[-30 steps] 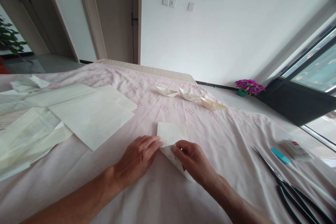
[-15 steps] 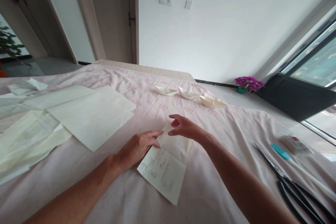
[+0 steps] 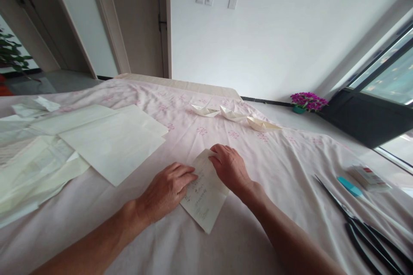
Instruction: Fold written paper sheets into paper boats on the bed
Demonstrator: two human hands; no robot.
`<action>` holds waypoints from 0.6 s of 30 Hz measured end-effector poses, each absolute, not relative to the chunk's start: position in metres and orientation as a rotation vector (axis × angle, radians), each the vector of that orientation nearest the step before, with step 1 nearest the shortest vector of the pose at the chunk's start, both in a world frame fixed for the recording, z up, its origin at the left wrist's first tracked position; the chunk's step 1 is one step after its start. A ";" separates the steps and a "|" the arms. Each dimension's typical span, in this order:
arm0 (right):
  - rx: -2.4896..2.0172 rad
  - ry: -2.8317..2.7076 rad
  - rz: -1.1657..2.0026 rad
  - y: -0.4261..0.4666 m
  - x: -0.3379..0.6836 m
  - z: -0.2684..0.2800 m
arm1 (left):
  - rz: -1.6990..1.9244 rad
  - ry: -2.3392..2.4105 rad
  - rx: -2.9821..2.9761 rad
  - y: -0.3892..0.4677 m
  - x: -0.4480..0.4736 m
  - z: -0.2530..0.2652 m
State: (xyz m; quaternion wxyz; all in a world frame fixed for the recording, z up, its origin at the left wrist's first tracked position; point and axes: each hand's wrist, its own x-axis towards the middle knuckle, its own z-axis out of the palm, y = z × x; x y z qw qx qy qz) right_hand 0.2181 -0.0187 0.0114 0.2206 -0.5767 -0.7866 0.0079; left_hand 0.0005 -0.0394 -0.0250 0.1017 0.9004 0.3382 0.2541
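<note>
A folded sheet of paper with handwriting on it lies at a slant on the pink flowered cloth, a crease running across it. Along its left edge rests my left hand, fingers together and gripping the edge; its thumb is hidden. My right hand pinches the paper's far right edge near the top corner, with the fingers curled. Beyond the hands stand three folded paper boats in a row.
Large blank sheets and crumpled papers spread over the left side. On the right lie black-handled scissors, a blue-headed tool and a small box. Pink flowers stand on the floor beyond the cloth.
My right hand has closed from a spread pose onto the paper's far right edge. The paper has shifted away from me, and my left hand has slid slightly along its left edge.
</note>
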 end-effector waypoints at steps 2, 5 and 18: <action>-1.476 -2.193 -0.035 -0.023 0.219 0.006 | 0.751 1.030 2.678 -0.039 0.002 -0.027; -1.340 -2.225 -0.082 -0.027 0.221 -0.002 | 0.769 1.052 2.698 -0.039 0.002 -0.028; -1.165 -2.375 -0.081 -0.027 0.229 -0.020 | 0.692 1.129 2.736 -0.040 0.003 -0.023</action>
